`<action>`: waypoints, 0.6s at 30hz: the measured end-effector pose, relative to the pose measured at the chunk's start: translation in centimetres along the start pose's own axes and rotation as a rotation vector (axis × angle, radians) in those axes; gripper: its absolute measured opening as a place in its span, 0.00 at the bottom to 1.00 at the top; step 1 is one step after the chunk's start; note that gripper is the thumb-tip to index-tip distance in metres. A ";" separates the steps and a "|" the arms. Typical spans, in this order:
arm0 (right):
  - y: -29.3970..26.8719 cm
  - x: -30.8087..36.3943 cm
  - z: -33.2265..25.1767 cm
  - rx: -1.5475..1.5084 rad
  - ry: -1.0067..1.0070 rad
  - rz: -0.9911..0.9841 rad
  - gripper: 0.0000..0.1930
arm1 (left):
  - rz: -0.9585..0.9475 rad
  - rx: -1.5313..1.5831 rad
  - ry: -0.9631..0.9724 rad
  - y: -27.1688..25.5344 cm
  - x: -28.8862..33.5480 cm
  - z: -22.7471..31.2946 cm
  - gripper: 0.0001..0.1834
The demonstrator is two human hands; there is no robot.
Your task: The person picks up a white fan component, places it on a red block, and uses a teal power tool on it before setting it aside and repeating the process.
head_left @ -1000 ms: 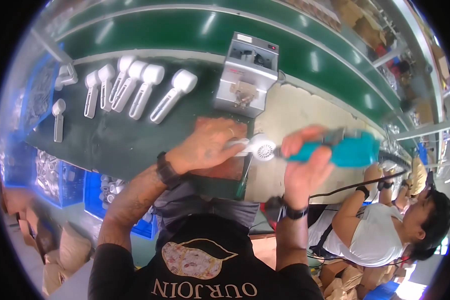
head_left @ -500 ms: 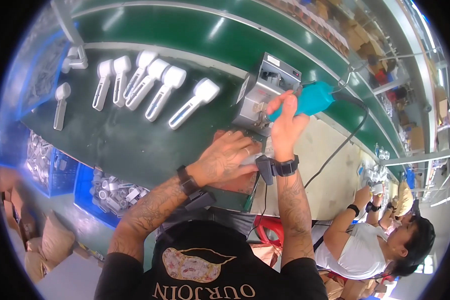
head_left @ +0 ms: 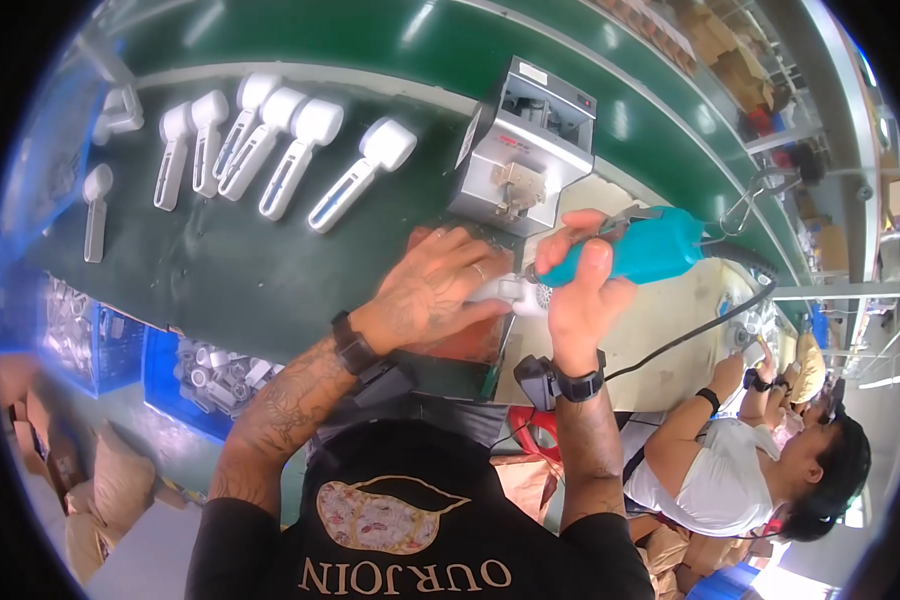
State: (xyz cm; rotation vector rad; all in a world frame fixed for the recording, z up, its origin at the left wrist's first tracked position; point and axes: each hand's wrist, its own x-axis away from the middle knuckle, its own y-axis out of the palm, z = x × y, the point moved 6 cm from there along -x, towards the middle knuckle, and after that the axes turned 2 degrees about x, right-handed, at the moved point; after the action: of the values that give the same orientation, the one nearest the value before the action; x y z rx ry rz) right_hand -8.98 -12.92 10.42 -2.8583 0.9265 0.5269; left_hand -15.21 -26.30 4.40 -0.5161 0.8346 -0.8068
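My left hand (head_left: 435, 290) is closed on a white part with a round grilled end (head_left: 532, 298), which looks like a handheld fan. It holds the part low over a reddish-brown pad (head_left: 470, 352). A teal electric screwdriver (head_left: 660, 248) lies in my right hand (head_left: 582, 310), fingers wrapped round its body. The screwdriver's front end is right by the grilled end; whether the tip touches it is hidden behind my fingers. Just beyond my hands stands a grey box-shaped screw feeder (head_left: 515, 150).
Several white long-handled pieces with round heads (head_left: 305, 150) lie on the green table (head_left: 240, 270). Blue bins of grey-white parts (head_left: 210, 375) stand at the near left. A black cord (head_left: 685, 335) runs beside my right wrist. A co-worker in white (head_left: 725, 480) sits at right.
My right hand has brought the screwdriver from the feeder's front down to the white part in my left hand. The grilled end now shows. The view has shifted slightly.
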 end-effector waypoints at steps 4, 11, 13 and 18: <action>-0.1 0.2 0.6 -0.020 0.011 -0.015 0.29 | -0.007 0.017 -0.013 0.1 0.1 -0.1 0.23; -0.3 0.6 2.2 -0.051 0.049 -0.013 0.25 | -0.043 0.027 0.028 0.2 0.0 0.3 0.26; 0.0 0.4 2.1 -0.078 -0.036 -0.078 0.22 | 0.018 -0.007 0.017 0.1 0.0 0.3 0.23; 0.2 0.2 2.4 -0.091 -0.015 -0.077 0.21 | -0.034 -0.020 0.023 -0.1 -0.2 0.4 0.25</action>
State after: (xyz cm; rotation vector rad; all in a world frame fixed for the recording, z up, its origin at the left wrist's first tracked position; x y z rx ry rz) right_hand -9.63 -12.69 8.09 -2.9524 0.8064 0.5973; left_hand -15.02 -26.17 4.82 -0.5410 0.8573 -0.8377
